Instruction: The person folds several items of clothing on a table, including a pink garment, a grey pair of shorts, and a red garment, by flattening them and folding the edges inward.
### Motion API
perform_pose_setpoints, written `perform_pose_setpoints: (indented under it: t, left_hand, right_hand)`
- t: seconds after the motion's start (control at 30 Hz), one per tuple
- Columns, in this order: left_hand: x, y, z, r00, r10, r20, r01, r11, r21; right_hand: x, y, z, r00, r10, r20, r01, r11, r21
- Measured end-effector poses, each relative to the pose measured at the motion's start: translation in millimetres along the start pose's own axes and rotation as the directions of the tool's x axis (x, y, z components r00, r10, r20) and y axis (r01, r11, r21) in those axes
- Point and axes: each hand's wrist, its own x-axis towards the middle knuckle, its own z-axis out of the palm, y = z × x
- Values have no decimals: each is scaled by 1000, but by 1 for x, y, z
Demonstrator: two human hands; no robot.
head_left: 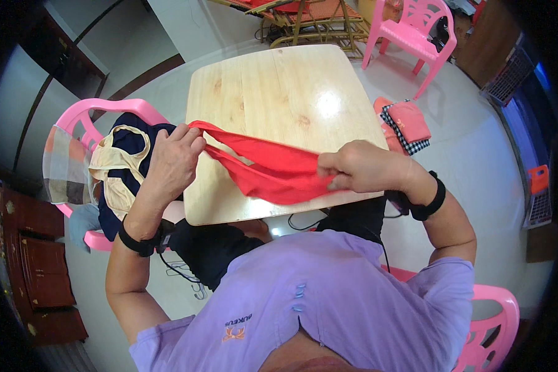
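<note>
A red cloth garment [274, 169] stretches between both hands over the near part of a wood-patterned table [269, 93]. My left hand [176, 153] pinches its narrow end above the table's left edge. At the other end, my right hand [365, 165] grips the wider part near the right edge, its fingertips slightly blurred. An opening shows between two bands of the fabric, with the tabletop visible through it. The garment's exact kind cannot be told. Black straps are around both wrists.
On the left, a pink plastic chair [121, 106] holds a cream garment [121, 153], dark navy clothing [107, 214] and a checked cloth [65, 162]. Folded clothes [411, 123] lie right of the table. Another pink chair [411, 39] stands far right. Hangers [186, 274] are low on the left.
</note>
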Motion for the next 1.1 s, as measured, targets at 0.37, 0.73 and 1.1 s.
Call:
perform_pose_setpoints:
  t: [0.37,0.73,1.1]
  left_hand:
    - [3,6,-13,979,4,-204,-12,999,-36]
    - [0,-15,-2,980,35,-194,-40,999,-21]
    - [4,4,-25,923,-74,-378,62,997,-44]
  right_hand:
    - [-9,1,-4,877,-372,-303,216,871,-442]
    - [-42,6,-22,902,-245,-354,158,953,-258]
    - [-40,24,-21,737,-228,-636,-37,926,-375]
